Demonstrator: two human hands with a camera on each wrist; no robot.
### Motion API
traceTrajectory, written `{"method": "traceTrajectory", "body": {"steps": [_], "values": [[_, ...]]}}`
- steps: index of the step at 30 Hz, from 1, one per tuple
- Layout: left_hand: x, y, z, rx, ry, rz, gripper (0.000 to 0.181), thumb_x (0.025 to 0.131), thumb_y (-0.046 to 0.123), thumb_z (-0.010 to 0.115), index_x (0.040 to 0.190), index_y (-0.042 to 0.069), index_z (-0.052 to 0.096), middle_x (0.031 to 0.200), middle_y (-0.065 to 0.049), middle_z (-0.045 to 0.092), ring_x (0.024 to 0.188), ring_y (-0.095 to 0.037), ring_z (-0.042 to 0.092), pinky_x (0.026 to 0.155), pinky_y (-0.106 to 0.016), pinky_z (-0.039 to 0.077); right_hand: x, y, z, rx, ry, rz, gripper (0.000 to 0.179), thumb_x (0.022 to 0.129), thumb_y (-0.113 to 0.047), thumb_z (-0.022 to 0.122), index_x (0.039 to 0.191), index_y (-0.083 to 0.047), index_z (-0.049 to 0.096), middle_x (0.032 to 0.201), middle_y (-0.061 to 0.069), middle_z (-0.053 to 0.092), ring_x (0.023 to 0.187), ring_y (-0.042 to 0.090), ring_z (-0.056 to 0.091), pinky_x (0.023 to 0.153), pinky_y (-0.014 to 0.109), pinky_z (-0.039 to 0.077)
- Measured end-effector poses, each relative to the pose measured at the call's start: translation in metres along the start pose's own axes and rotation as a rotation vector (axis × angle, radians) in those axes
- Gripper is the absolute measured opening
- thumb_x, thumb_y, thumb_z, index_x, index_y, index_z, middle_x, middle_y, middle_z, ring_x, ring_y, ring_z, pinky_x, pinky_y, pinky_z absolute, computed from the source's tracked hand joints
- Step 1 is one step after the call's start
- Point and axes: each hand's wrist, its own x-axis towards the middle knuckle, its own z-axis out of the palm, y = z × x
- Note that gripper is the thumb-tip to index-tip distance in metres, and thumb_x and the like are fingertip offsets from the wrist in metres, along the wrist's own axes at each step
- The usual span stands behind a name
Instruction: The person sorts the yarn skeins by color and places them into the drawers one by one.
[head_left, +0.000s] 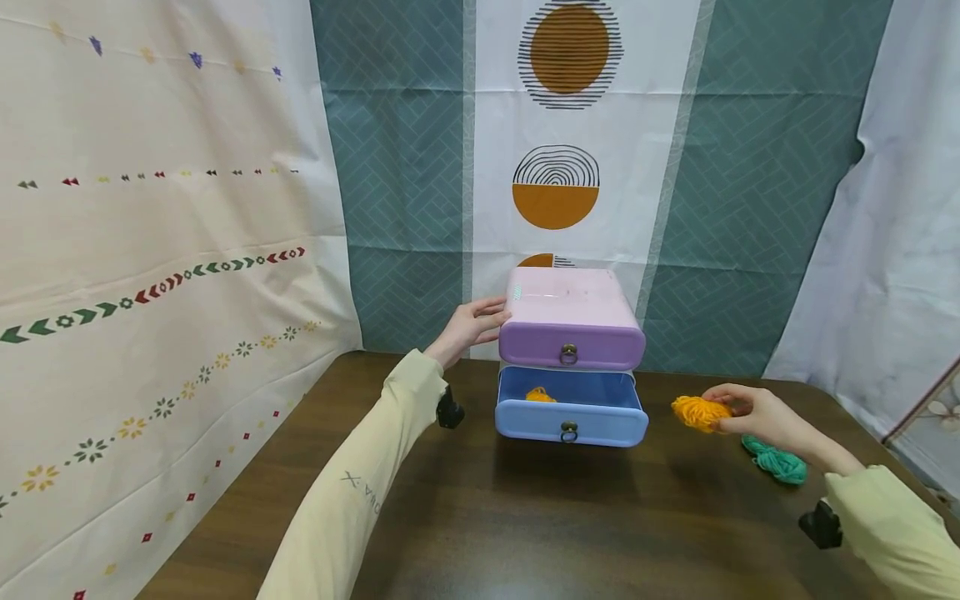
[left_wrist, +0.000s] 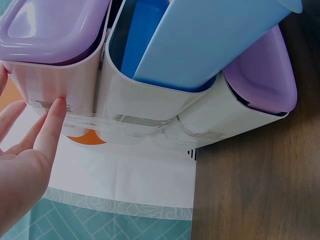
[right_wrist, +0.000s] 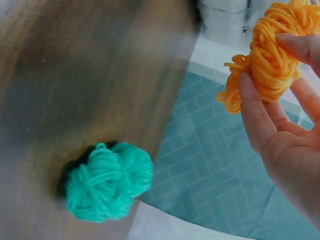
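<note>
A small drawer unit with a pale pink top (head_left: 566, 292) stands at the back of the table. Its purple top drawer (head_left: 525, 346) is closed, while the blue drawer (head_left: 517, 419) below is pulled out with some orange yarn (head_left: 540, 395) inside. Fingers of my left hand (head_left: 468, 329) rest straight against the unit's upper left side; the left wrist view shows them (left_wrist: 52, 117) at the top tier. To the right of the unit, my right hand (head_left: 765, 421) pinches an orange yarn bundle (right_wrist: 275, 55) between thumb and fingers, above the table.
A green yarn bundle (head_left: 776, 460) lies on the brown wooden table (head_left: 570, 533), beneath my right wrist. Another purple drawer (left_wrist: 267, 75) sits below the blue one. Patterned cloth (head_left: 405, 192) hangs behind and at both sides.
</note>
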Motion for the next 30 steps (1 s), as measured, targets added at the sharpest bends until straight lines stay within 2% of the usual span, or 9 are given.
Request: {"method": "traceTrajectory", "body": {"steps": [3,8,12,19,22,26,30], "values": [[-0.007,0.010,0.002,0.012,-0.018,-0.008,0.052,0.089,0.013,0.059,0.135,0.001,0.040,0.130,-0.019,0.042,0.110,-0.026,0.050,0.085,-0.034,0.046,0.000,-0.007,-0.003,0.021,0.007,-0.004,0.034,0.080,-0.002,0.066,0.111,0.006,0.054,0.101,0.022,0.057,0.077,0.024,0.060,0.058,0.029,0.053],[-0.009,0.011,0.002,0.022,-0.017,-0.010,0.052,0.089,0.013,0.059,0.136,0.002,0.039,0.130,-0.018,0.042,0.110,-0.025,0.050,0.087,-0.037,0.044,0.003,-0.019,-0.004,0.007,0.028,-0.005,0.034,0.082,-0.007,0.066,0.113,0.004,0.055,0.100,0.019,0.058,0.077,0.026,0.059,0.060,0.029,0.052],[-0.006,0.008,0.002,0.004,-0.012,-0.005,0.052,0.089,0.012,0.060,0.135,0.000,0.040,0.129,-0.019,0.044,0.109,-0.025,0.051,0.087,-0.037,0.044,0.004,-0.027,-0.005,0.020,0.024,0.010,0.035,0.083,-0.009,0.066,0.113,0.004,0.055,0.101,0.019,0.058,0.079,0.028,0.058,0.062,0.030,0.052],[0.009,-0.012,-0.002,-0.003,0.025,0.005,0.050,0.086,0.018,0.064,0.132,0.007,0.046,0.126,-0.014,0.047,0.106,-0.022,0.053,0.081,-0.030,0.048,0.005,-0.037,-0.005,0.074,0.011,0.024,0.036,0.084,-0.011,0.065,0.115,0.004,0.053,0.101,0.019,0.057,0.080,0.029,0.058,0.065,0.031,0.053],[0.010,-0.014,-0.002,0.007,0.032,0.015,0.050,0.086,0.019,0.064,0.132,0.007,0.047,0.125,-0.013,0.048,0.105,-0.021,0.053,0.080,-0.030,0.048,0.007,-0.041,-0.005,0.089,0.018,0.019,0.036,0.085,-0.013,0.065,0.115,0.003,0.053,0.101,0.018,0.058,0.080,0.029,0.058,0.066,0.031,0.053],[0.008,-0.010,-0.002,0.013,0.026,0.008,0.051,0.086,0.020,0.064,0.132,0.008,0.047,0.125,-0.013,0.048,0.106,-0.022,0.053,0.081,-0.031,0.048,0.010,-0.048,-0.004,0.090,0.022,-0.001,0.035,0.085,-0.014,0.066,0.114,0.001,0.054,0.100,0.015,0.059,0.078,0.027,0.059,0.067,0.028,0.052],[0.001,-0.001,-0.001,0.009,0.002,-0.006,0.052,0.087,0.017,0.062,0.134,0.004,0.043,0.128,-0.017,0.044,0.109,-0.024,0.051,0.085,-0.034,0.046,0.012,-0.058,-0.003,0.078,0.019,-0.016,0.034,0.084,-0.013,0.066,0.113,0.001,0.055,0.098,0.014,0.059,0.077,0.026,0.058,0.066,0.027,0.052]]}}
